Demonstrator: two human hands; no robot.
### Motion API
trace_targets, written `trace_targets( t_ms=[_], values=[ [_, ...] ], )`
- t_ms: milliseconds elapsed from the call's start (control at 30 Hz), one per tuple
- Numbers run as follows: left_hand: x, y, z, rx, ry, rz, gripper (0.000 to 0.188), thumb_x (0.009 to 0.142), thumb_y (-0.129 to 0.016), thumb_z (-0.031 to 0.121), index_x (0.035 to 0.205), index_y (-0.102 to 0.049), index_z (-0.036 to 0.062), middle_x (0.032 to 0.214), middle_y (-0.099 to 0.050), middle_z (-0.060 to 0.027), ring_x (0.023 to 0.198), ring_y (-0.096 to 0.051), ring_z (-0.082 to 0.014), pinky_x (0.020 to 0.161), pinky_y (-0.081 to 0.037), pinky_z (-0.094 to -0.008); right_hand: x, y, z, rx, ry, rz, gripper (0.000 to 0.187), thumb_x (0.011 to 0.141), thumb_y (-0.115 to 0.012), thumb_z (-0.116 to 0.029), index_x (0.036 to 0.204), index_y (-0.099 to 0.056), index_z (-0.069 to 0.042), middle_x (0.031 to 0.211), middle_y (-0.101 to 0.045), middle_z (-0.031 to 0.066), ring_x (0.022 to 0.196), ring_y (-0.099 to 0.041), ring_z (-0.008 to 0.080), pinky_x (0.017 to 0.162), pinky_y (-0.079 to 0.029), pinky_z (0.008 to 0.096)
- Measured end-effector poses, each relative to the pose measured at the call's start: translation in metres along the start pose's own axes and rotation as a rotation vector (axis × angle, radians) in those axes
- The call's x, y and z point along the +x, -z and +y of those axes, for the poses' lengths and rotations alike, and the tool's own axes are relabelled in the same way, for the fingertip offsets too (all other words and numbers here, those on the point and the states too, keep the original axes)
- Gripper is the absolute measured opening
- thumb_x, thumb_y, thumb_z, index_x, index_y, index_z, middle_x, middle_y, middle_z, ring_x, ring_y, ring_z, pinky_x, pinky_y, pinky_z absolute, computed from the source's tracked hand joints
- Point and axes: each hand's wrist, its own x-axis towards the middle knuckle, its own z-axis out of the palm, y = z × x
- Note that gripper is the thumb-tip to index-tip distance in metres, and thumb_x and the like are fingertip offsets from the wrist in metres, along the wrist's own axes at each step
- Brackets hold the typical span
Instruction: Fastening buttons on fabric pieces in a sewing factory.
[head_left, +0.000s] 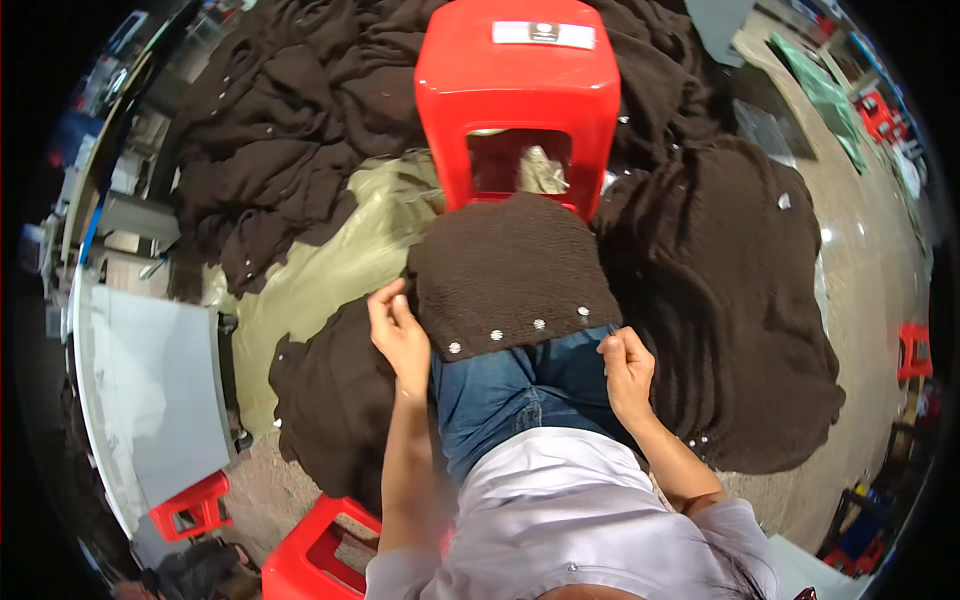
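A dark brown knitted piece lies spread over my lap. Several shiny round buttons run in a row along its near edge. My left hand is beside the left edge of the knit, fingers loosely bent and apart, with nothing visible in them. Close to the knit's near right corner, my right hand is closed, its thumb and fingertips together. Whether it pinches a small thing is too small to tell.
A red plastic stool stands in front of my knees. Brown knit piles lie to the right, far left and near left. Olive sheeting covers floor at left, beside a white panel. Another red stool is lower left.
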Motion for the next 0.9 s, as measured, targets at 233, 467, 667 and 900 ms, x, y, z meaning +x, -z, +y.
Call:
trace_targets(
  t_ms=[233, 467, 667, 900],
  values=[
    [0.014, 0.015, -0.090, 0.435, -0.217, -0.615, 0.076, 0.073, -0.050, -0.016, 0.143, -0.038, 0.0110, 0.145, -0.039, -0.0193, 0.131, -0.039, -0.0384, 0.107, -0.035, -0.0414, 0.020, -0.115, -0.054, -0.483, 0.528, -0.497, 0.049, 0.073, -0.080, -0.038, 0.105, -0.061, -0.008, 0.078, -0.062, 0.0103, 0.066, -0.064, 0.0324, 0.057, -0.052, 0.0407],
    [0.010, -0.023, -0.137, 0.033, 0.096, -0.411, 0.048, 0.087, -0.041, -0.006, 0.131, -0.054, 0.0079, 0.131, -0.056, -0.0134, 0.121, -0.051, -0.0292, 0.104, -0.039, -0.0346, 0.047, -0.130, -0.031, -0.489, 0.549, -0.613, 0.025, 0.071, -0.063, -0.005, 0.095, -0.060, -0.004, 0.079, -0.062, 0.0163, 0.071, -0.064, 0.0358, 0.061, -0.051, 0.0437],
    [0.022, -0.029, -0.121, -0.093, 0.175, -0.100, 0.033, 0.095, -0.039, 0.007, 0.118, -0.062, 0.0062, 0.117, -0.066, -0.0088, 0.108, -0.060, -0.0203, 0.094, -0.045, -0.0299, 0.057, -0.016, -0.141, -0.324, 0.832, -0.339, 0.028, 0.064, -0.063, 0.000, 0.092, -0.065, -0.003, 0.075, -0.064, 0.0123, 0.068, -0.064, 0.0265, 0.067, -0.053, 0.0352],
    [0.068, 0.006, 0.019, -0.255, -0.428, -0.015, 0.054, 0.062, -0.066, -0.016, 0.110, -0.051, 0.0027, 0.108, -0.064, -0.0155, 0.103, -0.064, -0.0283, 0.089, -0.049, -0.0345, 0.064, 0.175, -0.189, -0.112, 0.693, 0.934, 0.036, 0.084, -0.065, -0.014, 0.114, -0.061, 0.006, 0.109, -0.064, 0.0176, 0.095, -0.063, 0.0284, 0.090, -0.052, 0.0418]
  ],
)
